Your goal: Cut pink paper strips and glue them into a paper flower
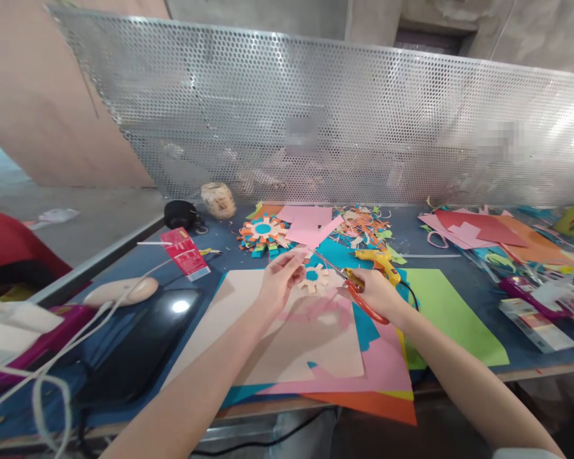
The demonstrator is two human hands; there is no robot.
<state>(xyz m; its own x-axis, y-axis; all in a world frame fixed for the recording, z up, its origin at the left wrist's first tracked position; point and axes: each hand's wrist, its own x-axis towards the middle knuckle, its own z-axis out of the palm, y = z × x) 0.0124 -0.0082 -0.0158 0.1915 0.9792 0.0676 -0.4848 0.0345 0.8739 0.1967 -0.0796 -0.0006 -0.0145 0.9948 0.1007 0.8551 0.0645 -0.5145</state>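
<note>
My left hand (287, 275) pinches a strip of pink paper (329, 232) that slants up to the right. Orange-handled scissors (363, 298) are gripped in my right hand (374, 288), their blades pointing left at the pink strip near my left fingertips. Whether the blades touch the paper I cannot tell. Below the hands a small cream paper flower (312, 278) with a blue centre lies on a large cream sheet (287, 344). Just behind my right hand rests a yellow glue gun (381, 260). A finished-looking layered paper flower (263, 231) lies farther back to the left.
A perforated metal screen (287, 115) bounds the table's back. Paper scraps (363, 226) are heaped behind the hands. On the left lie a dark phone-like slab (141, 347), a beige mouse-shaped object (122, 292) and white cables (52, 376). A green sheet (452, 319) and coloured paper (483, 229) lie right.
</note>
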